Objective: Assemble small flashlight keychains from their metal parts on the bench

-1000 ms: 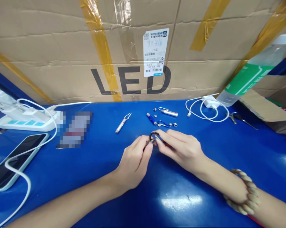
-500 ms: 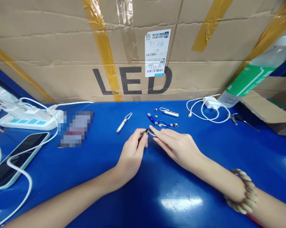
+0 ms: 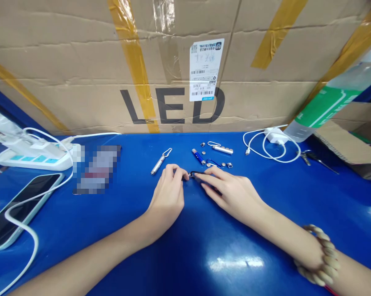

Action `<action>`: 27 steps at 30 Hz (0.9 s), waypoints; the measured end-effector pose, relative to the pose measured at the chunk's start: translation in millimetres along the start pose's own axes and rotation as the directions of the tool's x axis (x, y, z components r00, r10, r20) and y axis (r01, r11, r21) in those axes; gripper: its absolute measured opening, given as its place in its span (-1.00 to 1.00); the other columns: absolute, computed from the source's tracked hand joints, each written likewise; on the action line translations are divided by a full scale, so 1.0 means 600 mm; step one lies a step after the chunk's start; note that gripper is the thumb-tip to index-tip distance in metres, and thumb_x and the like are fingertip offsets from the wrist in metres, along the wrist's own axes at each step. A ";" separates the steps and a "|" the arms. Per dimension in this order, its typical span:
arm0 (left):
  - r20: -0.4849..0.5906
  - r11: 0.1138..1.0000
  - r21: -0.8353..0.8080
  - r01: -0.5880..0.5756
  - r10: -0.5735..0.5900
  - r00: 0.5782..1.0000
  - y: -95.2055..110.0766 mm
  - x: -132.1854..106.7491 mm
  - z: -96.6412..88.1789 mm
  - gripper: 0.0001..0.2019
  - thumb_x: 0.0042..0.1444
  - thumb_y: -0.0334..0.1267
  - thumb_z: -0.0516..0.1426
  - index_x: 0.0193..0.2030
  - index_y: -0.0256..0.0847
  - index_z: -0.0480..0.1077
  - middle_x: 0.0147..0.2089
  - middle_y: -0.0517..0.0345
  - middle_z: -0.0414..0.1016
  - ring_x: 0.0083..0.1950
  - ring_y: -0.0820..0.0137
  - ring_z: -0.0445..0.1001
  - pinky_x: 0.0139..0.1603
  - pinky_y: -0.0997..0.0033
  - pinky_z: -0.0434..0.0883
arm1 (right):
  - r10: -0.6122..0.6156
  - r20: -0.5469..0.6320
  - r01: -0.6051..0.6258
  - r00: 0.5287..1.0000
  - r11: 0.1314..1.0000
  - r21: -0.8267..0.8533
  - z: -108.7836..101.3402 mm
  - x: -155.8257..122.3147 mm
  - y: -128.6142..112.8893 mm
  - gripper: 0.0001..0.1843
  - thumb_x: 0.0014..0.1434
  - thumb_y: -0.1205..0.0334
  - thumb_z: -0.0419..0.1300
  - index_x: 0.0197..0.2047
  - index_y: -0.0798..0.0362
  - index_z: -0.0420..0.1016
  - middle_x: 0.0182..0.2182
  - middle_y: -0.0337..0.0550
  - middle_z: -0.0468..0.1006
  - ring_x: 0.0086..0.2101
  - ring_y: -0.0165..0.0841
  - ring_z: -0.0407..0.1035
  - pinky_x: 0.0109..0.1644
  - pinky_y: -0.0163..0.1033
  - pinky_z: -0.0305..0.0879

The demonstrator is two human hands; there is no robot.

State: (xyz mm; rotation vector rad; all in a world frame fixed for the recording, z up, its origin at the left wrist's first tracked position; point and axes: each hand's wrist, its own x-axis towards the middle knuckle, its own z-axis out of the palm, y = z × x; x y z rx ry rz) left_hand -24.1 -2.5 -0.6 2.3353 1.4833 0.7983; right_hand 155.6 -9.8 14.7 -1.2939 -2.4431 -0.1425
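Observation:
Over the blue table, my left hand (image 3: 169, 190) is closed around a small keychain flashlight (image 3: 190, 175), its body mostly hidden by the fingers. The fingers of my right hand (image 3: 234, 190) pinch the dark carabiner clip (image 3: 198, 172) at its end. Just beyond the hands lies a blue flashlight body (image 3: 198, 156), with a blue carabiner clip (image 3: 213, 163) and several small button cells and metal caps near it. A silver flashlight with its clip (image 3: 158, 164) rests beyond my left hand. Farther back is another silver flashlight body (image 3: 222, 150) beside a white-looking clip (image 3: 214, 144).
A large cardboard box (image 3: 89, 82) stands along the back. On the left are a power strip (image 3: 34, 161), a phone (image 3: 21, 207) with a white cable and a blurred flat object (image 3: 99, 168). A charger (image 3: 276, 135), keys (image 3: 305, 158) and a bottle (image 3: 327, 100) sit right.
My left hand has turned over, its back now facing up and its fingers curled over the flashlight. The right hand keeps to the clip end, its fingers slightly shifted.

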 end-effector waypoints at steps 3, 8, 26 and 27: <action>0.056 0.986 0.165 -0.019 0.010 0.998 0.000 0.002 -0.003 -0.80 0.11 -0.53 -0.09 -0.25 -0.27 0.30 -0.14 -0.01 0.26 -0.12 0.25 0.27 -0.06 0.19 0.28 | 0.007 0.013 -0.007 1.000 1.000 0.009 0.000 0.000 0.000 -0.66 0.23 0.25 -0.01 0.06 -0.02 0.36 -0.09 -0.15 0.46 -0.25 -0.37 0.45 -0.41 -0.36 0.35; 0.086 0.936 0.347 -0.063 0.035 0.996 0.005 0.002 -0.008 -0.76 0.16 -0.46 -0.10 -0.14 -0.31 0.34 -0.11 -0.08 0.35 -0.12 0.18 0.31 -0.10 0.16 0.27 | 0.014 0.027 -0.015 1.000 0.999 0.049 -0.001 -0.002 -0.001 -0.68 0.22 0.25 0.00 0.02 -0.02 0.39 -0.06 -0.17 0.45 -0.24 -0.37 0.45 -0.38 -0.35 0.38; -0.067 0.835 0.550 0.039 -0.002 0.998 0.007 -0.008 -0.001 -0.51 0.19 -0.22 -0.06 0.13 -0.63 0.20 0.20 -0.45 0.15 0.25 -0.10 0.08 0.15 -0.05 0.08 | 0.017 0.010 -0.018 1.000 0.990 0.139 -0.003 0.001 0.003 -0.76 0.19 0.27 0.03 -0.13 -0.03 0.47 -0.16 -0.21 0.49 -0.31 -0.42 0.44 -0.44 -0.39 0.35; -0.060 0.845 0.534 0.001 0.037 0.998 0.005 -0.008 -0.001 -0.53 0.19 -0.24 -0.06 0.13 -0.58 0.20 0.22 -0.40 0.14 0.25 -0.07 0.07 0.16 -0.02 0.07 | 0.019 0.006 -0.020 1.000 0.990 0.140 -0.003 0.001 0.004 -0.76 0.19 0.28 0.03 -0.14 -0.03 0.48 -0.16 -0.20 0.49 -0.30 -0.42 0.44 -0.43 -0.39 0.36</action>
